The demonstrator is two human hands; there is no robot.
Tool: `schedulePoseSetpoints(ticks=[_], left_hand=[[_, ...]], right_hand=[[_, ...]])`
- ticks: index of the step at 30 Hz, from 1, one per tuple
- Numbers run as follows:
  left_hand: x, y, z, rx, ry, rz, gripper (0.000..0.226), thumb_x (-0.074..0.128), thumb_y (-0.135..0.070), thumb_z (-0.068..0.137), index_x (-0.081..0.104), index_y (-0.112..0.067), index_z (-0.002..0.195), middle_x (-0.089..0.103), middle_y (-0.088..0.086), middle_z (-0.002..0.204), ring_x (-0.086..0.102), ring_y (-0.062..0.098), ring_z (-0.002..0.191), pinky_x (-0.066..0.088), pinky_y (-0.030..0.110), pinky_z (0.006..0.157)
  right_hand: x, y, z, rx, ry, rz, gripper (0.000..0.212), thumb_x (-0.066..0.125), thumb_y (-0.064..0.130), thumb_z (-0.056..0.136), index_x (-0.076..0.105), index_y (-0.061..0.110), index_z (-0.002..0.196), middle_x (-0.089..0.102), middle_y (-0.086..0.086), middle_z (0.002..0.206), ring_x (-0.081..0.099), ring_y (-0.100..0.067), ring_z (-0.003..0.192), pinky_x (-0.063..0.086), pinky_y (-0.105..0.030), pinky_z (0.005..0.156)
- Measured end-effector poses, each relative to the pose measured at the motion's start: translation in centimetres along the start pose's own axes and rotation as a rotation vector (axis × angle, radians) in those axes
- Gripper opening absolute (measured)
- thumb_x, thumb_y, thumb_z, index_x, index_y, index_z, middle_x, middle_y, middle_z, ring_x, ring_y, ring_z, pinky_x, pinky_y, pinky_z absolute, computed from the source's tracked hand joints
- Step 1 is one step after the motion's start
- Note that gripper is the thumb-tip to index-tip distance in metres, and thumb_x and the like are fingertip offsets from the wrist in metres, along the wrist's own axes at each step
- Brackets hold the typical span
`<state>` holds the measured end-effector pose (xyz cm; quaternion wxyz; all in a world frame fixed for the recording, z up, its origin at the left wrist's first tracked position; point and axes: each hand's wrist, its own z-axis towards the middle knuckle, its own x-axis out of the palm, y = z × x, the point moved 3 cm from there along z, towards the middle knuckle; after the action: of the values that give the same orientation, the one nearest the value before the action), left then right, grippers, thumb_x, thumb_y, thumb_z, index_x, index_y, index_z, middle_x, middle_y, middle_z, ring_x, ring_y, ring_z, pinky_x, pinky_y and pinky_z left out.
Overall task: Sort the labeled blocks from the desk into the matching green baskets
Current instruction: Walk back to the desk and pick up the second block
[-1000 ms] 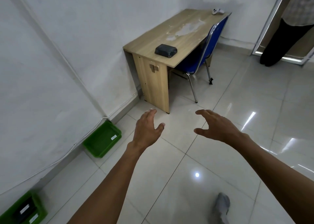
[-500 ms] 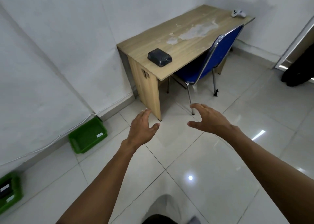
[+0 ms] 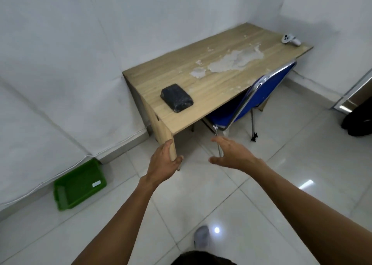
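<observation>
Head cam, looking down at desk (image 3: 211, 67) in room corner, back and left edges against white walls.

Block (image 3: 176, 97): black, shiny-wrapped, lying flat on desk top near the front-left corner, set in from both edges. No label readable from here.

Left hand (image 3: 164, 164): empty, fingers loosely spread, thumb out to the right. In frame it overlaps the desk's front-left leg; can't tell if actually touching it. Well below/short of the block.

Right hand (image 3: 234, 154): empty, wide open, palm down, fingers pointing left, thumb low. Hovers over floor in front of desk's front edge, overlapping a chair leg in frame. Not touching block.

Green basket (image 3: 79, 185): on floor by left wall, left of desk, apart from it. White label on its right side, text too small to read. Inside looks empty.

Other stuff: blue chair (image 3: 259, 91) w/ chrome frame pushed in under front edge, right of block. White controller (image 3: 289, 40) at far-right corner of desk. Pale patch (image 3: 235, 60) of peeled/damaged surface mid desk, toward the back. Glossy white tile floor (image 3: 281, 180), one foot in a white sock (image 3: 202, 236) at frame bottom.
</observation>
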<state>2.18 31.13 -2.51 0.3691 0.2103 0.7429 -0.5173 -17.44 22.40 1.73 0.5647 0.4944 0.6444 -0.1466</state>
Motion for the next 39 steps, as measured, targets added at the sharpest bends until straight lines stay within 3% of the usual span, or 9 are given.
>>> schedulePoseSetpoints(ticks=[8,19,24,32,39], left_hand=[[-0.2,-3.6,10.6,-0.068,-0.064,-0.018,0.069,0.06,-0.036,0.088,0.027,-0.015,0.145,0.039,0.009,0.149,0.039,0.026,0.134,0.034,0.037,0.108],[1.5,-8.0,19.5,-0.398,-0.198,-0.161,0.068,0.063,-0.032,0.087,0.03,-0.016,0.144,0.04,0.013,0.147,0.041,0.031,0.132,0.038,0.042,0.105],[1.0,-9.1,22.3,-0.459,-0.286,-0.168,0.064,0.063,-0.03,0.087,0.034,-0.014,0.142,0.043,0.012,0.146,0.042,0.029,0.132,0.037,0.039,0.104],[0.8,-5.5,28.5,-0.511,-0.246,-0.236,0.06,0.063,-0.032,0.087,0.037,-0.014,0.138,0.046,0.011,0.143,0.044,0.027,0.13,0.038,0.037,0.1],[0.2,-1.7,33.3,-0.512,-0.24,-0.293,0.059,0.066,-0.032,0.083,0.042,-0.012,0.133,0.051,0.01,0.135,0.048,0.026,0.124,0.042,0.036,0.099]], right_hand=[[-4.9,-4.6,11.6,-0.045,0.054,0.039,0.074,0.064,0.047,0.082,0.03,0.022,0.143,0.04,-0.004,0.147,0.042,-0.024,0.133,0.041,-0.044,0.106],[-8.6,-10.1,24.8,-0.21,0.256,0.231,0.07,0.07,0.039,0.081,0.037,0.016,0.139,0.045,-0.012,0.142,0.046,-0.027,0.127,0.044,-0.039,0.101],[-9.7,-10.4,29.7,-0.222,0.324,0.311,0.069,0.071,0.039,0.08,0.04,0.016,0.137,0.048,-0.015,0.139,0.05,-0.028,0.124,0.043,-0.036,0.096],[-7.7,-9.4,36.2,-0.159,0.356,0.342,0.067,0.071,0.037,0.081,0.041,0.014,0.136,0.049,-0.015,0.137,0.053,-0.026,0.12,0.042,-0.028,0.086],[-5.7,-8.1,41.1,-0.067,0.358,0.376,0.071,0.072,0.041,0.079,0.039,0.014,0.137,0.049,-0.015,0.138,0.051,-0.026,0.122,0.044,-0.031,0.089]])
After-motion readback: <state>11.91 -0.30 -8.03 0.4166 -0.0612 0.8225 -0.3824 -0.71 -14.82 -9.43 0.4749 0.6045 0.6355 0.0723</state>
